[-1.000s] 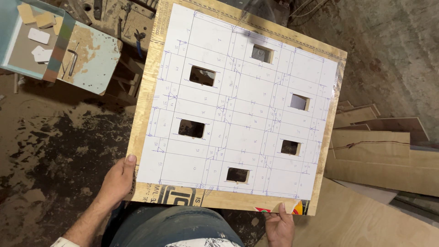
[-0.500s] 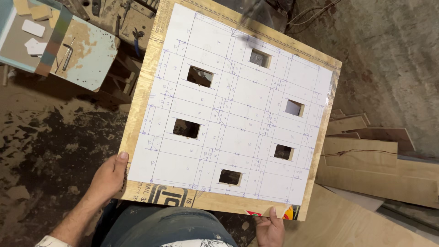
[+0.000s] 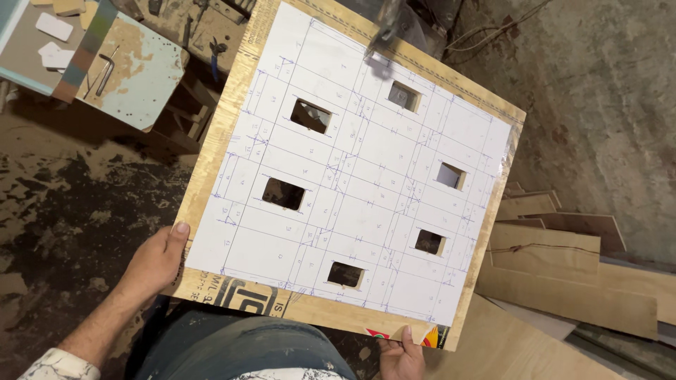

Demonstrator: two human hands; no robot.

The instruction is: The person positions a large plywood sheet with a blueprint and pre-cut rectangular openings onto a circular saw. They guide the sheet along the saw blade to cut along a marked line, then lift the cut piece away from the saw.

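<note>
Left hand [image 3: 156, 259] clamped on the near left corner of the plywood panel [image 3: 211, 158], thumb on top along the left edge, fingers wrapped under. Right hand [image 3: 403, 357] grips the near edge close to the right corner, thumb pressed on the face just beside a red and yellow sticker [image 3: 429, 338]; rest of that hand is cut off by the frame. Panel is held up in front of the person, rotated so its corners point away and to the right, above the lap in blue jeans [image 3: 239, 352]. White sheet [image 3: 366, 176] covers most of the panel face, ruled with blue pen lines in a grid, wood margin showing all round. Six rectangular cutouts go right through sheet and board: two near the far edge, two mid-panel, two nearer the person. Far corner of the panel sits under a blurred metal machine part [image 3: 387, 24]; touching or not, cannot tell. Off the left edge, a pale green stool top [image 3: 134, 70] with a hex key [image 3: 104, 70] on it. Off the right edge, stacked plywood offcuts [image 3: 563, 260] on the dirt floor [image 3: 63, 204].
</note>
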